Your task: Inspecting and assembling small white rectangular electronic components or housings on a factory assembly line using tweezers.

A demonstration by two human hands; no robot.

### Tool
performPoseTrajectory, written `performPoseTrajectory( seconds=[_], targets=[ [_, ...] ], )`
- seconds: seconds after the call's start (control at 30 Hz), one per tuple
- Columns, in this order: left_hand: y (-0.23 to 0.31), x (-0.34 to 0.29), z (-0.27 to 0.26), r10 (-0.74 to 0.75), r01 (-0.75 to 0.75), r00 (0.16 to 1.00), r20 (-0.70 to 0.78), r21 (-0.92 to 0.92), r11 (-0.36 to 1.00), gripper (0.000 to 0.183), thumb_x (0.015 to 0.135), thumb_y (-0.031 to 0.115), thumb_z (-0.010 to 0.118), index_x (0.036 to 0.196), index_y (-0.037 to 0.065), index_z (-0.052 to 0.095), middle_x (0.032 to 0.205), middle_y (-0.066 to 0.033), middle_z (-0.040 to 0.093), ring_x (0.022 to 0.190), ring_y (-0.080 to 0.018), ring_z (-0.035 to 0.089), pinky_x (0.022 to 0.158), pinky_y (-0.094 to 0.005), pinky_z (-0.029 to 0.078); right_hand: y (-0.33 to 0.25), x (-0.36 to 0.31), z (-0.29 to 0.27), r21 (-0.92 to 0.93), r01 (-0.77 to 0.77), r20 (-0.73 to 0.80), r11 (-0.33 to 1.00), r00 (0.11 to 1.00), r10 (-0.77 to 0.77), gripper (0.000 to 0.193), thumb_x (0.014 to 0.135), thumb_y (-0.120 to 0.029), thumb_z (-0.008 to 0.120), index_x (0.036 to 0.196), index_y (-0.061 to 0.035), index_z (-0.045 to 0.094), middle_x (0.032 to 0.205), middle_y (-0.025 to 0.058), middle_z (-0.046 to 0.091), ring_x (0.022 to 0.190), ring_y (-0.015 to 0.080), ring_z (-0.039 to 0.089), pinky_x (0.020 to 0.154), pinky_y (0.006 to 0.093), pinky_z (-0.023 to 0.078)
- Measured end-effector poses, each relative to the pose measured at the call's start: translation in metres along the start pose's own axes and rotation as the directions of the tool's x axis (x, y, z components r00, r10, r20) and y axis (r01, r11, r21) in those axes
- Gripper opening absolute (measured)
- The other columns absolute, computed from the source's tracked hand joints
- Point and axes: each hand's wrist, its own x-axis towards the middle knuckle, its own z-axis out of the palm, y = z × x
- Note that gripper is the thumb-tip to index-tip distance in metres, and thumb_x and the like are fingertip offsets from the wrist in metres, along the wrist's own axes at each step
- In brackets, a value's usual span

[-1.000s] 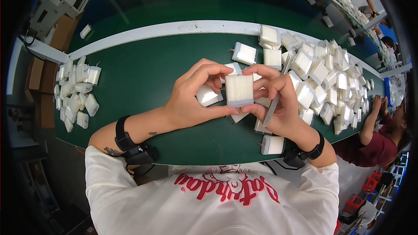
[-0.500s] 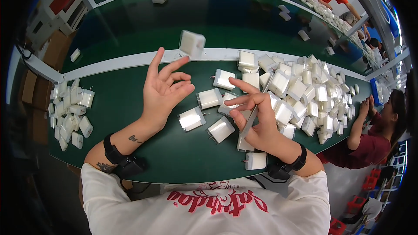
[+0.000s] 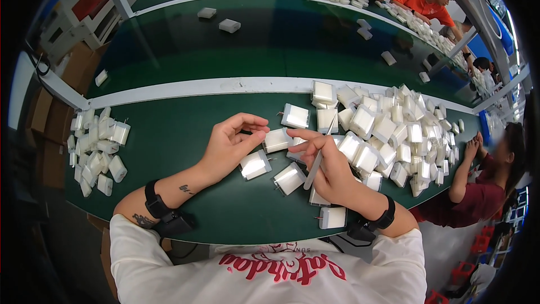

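White rectangular block in a clear plastic case [image 3: 277,141] lies on the dark green tabletop [image 3: 169,118], between the two bare hands of the person. The left hand [image 3: 233,143] is close to its left edge, with thumb and forefinger curved to a narrow gap; I cannot tell whether they already pinch the block. The right hand [image 3: 329,171] holds a thin grey metal tool [image 3: 313,174] slanted across the fingers, and its forefinger extends toward the right side of the block; contact there is also not clear.

Two similar blocks, one nearer on the left [image 3: 255,165] and one nearer on the right [image 3: 289,178], lie apart on the person's side. A large heap of blocks [image 3: 388,129] is at the right, and a smaller heap [image 3: 95,146] at the left.

For good handling, I think it is better to take the block by its opposite edges, with light and equal pressure, so the clear faces stay clean. Short thin wires seem to stick out from some blocks, so fingers should avoid bending them. The tool is best kept tilted away, because its metal could scratch the case.
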Motion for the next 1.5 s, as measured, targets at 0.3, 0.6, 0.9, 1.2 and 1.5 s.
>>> performPoseTrajectory(
  seconds=[0.3, 0.6, 0.9, 1.2, 1.5],
  targets=[
    [-0.004, 0.000, 0.000, 0.003, -0.008, 0.999, 0.053, 0.094, 0.996, 0.019, 0.094, 0.002, 0.062, 0.111, -0.006, 0.061, 0.108, -0.0112, 0.064, 0.103, -0.0136, 0.063, 0.088, -0.0252, 0.052, 0.000, -0.002, 0.002, -0.029, -0.005, 0.005, 1.000, 1.000, 0.006, 0.024, 0.083, 0.013, 0.049, 0.103, 0.0012, 0.044, 0.132, 0.0215, 0.057, 0.085, 0.0326, 0.068, 0.071, 0.0362, 0.056],
    [-0.006, 0.002, -0.001, 0.009, -0.018, 0.997, 0.071, 0.127, 0.992, 0.017, 0.094, 0.001, 0.062, 0.110, -0.006, 0.062, 0.105, -0.0102, 0.065, 0.099, -0.0121, 0.064, 0.085, -0.0240, 0.052, -0.001, 0.000, 0.001, -0.073, 0.014, 0.010, 0.997, 1.000, -0.014, 0.023, 0.082, 0.009, 0.054, 0.101, -0.0008, 0.045, 0.127, 0.0217, 0.060, 0.086, 0.0382, 0.066, 0.071, 0.0399, 0.055],
    [-0.005, 0.001, -0.001, 0.005, -0.017, 0.997, 0.075, 0.155, 0.988, 0.016, 0.094, 0.001, 0.063, 0.108, -0.006, 0.062, 0.104, -0.0098, 0.065, 0.097, -0.0112, 0.063, 0.084, -0.0234, 0.052, -0.001, 0.000, 0.002, -0.164, 0.031, 0.039, 0.986, 0.999, -0.025, 0.023, 0.084, 0.004, 0.059, 0.104, -0.0040, 0.048, 0.124, 0.0151, 0.063, 0.089, 0.0373, 0.064, 0.071, 0.0424, 0.053],
    [-0.006, 0.002, -0.004, 0.022, -0.030, 0.998, 0.057, 0.138, 0.990, 0.015, 0.094, 0.002, 0.063, 0.107, -0.005, 0.063, 0.103, -0.0086, 0.065, 0.096, -0.0112, 0.063, 0.086, -0.0237, 0.052, -0.005, 0.004, 0.001, -0.203, 0.007, 0.106, 0.979, 0.994, 0.015, 0.019, 0.083, 0.001, 0.060, 0.100, -0.0060, 0.055, 0.122, 0.0086, 0.065, 0.087, 0.0307, 0.060, 0.072, 0.0398, 0.051],
    [-0.012, 0.002, -0.001, 0.026, -0.030, 0.999, 0.036, 0.138, 0.990, 0.013, 0.092, 0.004, 0.066, 0.103, -0.003, 0.067, 0.099, -0.0061, 0.066, 0.090, -0.0090, 0.061, 0.082, -0.0235, 0.050, -0.002, -0.001, 0.001, -0.254, 0.087, 0.075, 0.963, 0.995, -0.070, 0.021, 0.081, 0.003, 0.059, 0.100, -0.0059, 0.056, 0.116, 0.0097, 0.064, 0.086, 0.0310, 0.058, 0.073, 0.0419, 0.050]
  ],
)
